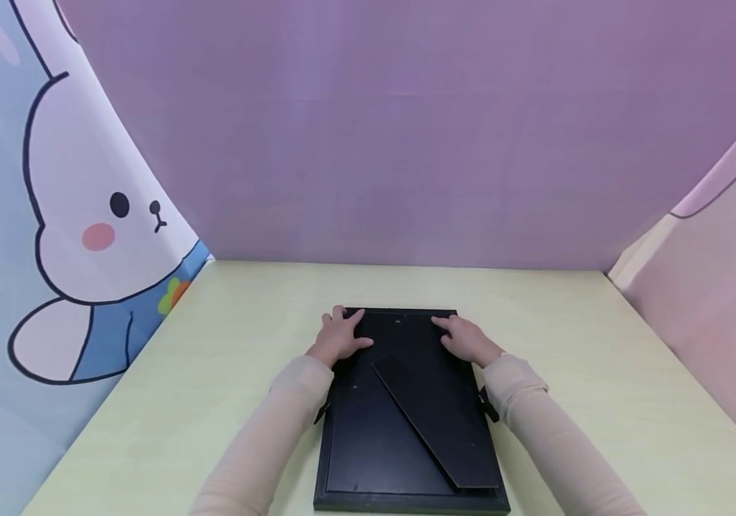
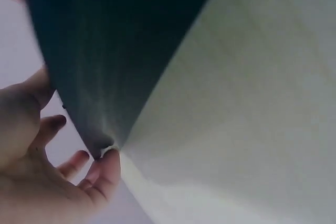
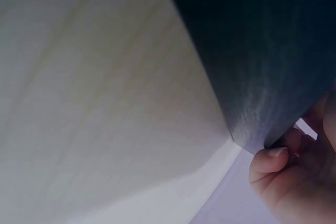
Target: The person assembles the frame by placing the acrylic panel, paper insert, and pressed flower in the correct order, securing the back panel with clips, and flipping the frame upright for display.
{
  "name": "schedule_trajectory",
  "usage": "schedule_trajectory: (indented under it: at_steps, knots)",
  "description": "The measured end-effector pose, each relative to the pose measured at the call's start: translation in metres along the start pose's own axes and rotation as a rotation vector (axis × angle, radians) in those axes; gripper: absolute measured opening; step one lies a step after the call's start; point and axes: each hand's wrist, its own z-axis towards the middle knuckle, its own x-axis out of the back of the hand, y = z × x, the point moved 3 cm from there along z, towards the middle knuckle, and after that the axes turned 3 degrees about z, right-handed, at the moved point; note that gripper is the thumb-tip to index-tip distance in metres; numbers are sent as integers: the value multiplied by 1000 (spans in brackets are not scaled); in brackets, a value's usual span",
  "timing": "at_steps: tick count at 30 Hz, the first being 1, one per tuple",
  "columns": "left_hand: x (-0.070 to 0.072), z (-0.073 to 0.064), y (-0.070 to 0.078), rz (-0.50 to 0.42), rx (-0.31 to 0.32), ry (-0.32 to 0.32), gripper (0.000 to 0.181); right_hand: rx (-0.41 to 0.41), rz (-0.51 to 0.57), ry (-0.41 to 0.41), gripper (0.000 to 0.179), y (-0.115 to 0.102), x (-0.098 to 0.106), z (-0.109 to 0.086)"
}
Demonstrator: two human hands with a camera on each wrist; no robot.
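Note:
A black picture frame lies back side up, its stand leg slanting across the backboard. My left hand is at the far left corner, thumb spread over the back and fingers at the edge. In the left wrist view, a bent finger of the left hand meets the frame's corner. At the far right corner, my right hand reaches an index finger onto the backboard. The right wrist view shows curled fingers of the right hand at the frame's edge.
The pale wood-grain table extends on both sides of the frame. Behind it stands a plain purple wall. A panel with a cartoon rabbit borders the left, and a pink panel the right.

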Motion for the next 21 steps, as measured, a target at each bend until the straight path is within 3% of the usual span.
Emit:
schedule_trajectory:
  at_steps: [8, 21]
  knots:
    - [5, 6, 4, 105, 19, -96, 70, -1, -6, 2, 44, -1, -1, 0]
    - [7, 10, 5, 118, 35, -175, 71, -4, -1, 3, 44, 0, -2, 0]
